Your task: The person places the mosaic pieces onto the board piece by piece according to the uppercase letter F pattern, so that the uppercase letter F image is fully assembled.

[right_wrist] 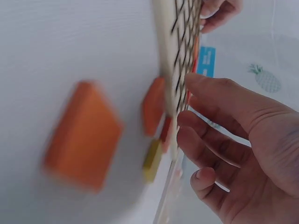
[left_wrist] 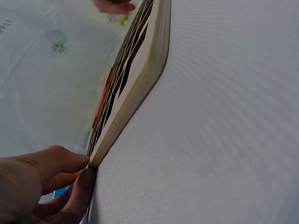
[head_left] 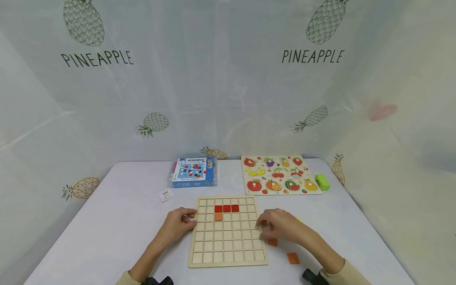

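Note:
A wooden grid board point(head_left: 228, 264) lies on the table, with three red tiles point(head_left: 227, 208) in a row and an orange tile point(head_left: 218, 217) below the leftmost. The left hand point(head_left: 178, 225) point(left_wrist: 51, 186) grips the board's left edge between thumb and fingers. Over the right edge is the right hand point(head_left: 283, 226) point(right_wrist: 243, 140), its fingers loosely bent and apart from the thumb, no tile visible between them. Beside the board on the right lie loose orange tiles point(head_left: 293, 258) point(right_wrist: 86, 137) and a yellow tile point(right_wrist: 152, 161), partly hidden by the right hand in the head view.
A blue boxed set point(head_left: 192, 183) stands behind the board at the left, near a small white card point(head_left: 166, 195). Behind it at the right are a fruit puzzle board point(head_left: 265, 178) and a green block point(head_left: 322, 182). A pineapple-print curtain point(head_left: 228, 87) surrounds the table's far side.

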Available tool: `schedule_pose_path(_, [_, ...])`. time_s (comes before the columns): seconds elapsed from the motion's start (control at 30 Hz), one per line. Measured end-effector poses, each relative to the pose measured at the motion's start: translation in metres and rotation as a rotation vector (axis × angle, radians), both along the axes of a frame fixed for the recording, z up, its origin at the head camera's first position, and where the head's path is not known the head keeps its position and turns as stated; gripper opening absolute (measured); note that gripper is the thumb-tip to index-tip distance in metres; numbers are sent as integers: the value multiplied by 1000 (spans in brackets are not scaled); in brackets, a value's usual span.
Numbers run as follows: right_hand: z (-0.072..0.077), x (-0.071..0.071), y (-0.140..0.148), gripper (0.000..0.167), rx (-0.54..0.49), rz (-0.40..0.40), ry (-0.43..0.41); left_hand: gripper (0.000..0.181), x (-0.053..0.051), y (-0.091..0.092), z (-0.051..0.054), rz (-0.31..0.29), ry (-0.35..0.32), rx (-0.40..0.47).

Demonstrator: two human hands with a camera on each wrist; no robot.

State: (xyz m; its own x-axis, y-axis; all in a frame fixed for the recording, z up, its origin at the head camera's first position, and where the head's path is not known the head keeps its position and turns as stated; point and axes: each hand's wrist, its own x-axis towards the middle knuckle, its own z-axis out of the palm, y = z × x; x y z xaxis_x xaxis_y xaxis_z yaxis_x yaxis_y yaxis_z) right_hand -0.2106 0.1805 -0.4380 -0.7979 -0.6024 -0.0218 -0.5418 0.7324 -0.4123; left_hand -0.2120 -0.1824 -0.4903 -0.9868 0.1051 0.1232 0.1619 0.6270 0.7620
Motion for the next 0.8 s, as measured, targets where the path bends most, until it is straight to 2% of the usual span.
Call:
schedule_pose_path(0.13, [-4,9,14,20,8,-21,-22,32,0,0,0,5,-8,-2])
schedule_pose_path(0.33, [-9,20,30,19,2,-2,27,32,0,-1,0,1,-3,3])
schedule_pose_path(0.47, [-11,22,35,21,-5,-10,42,32,0,-1,1,-2,-2,8])
schedule_pose_path(0.8, [-12,25,40,19,-41,11,-26,31,1,-2,1,-35,11,16])
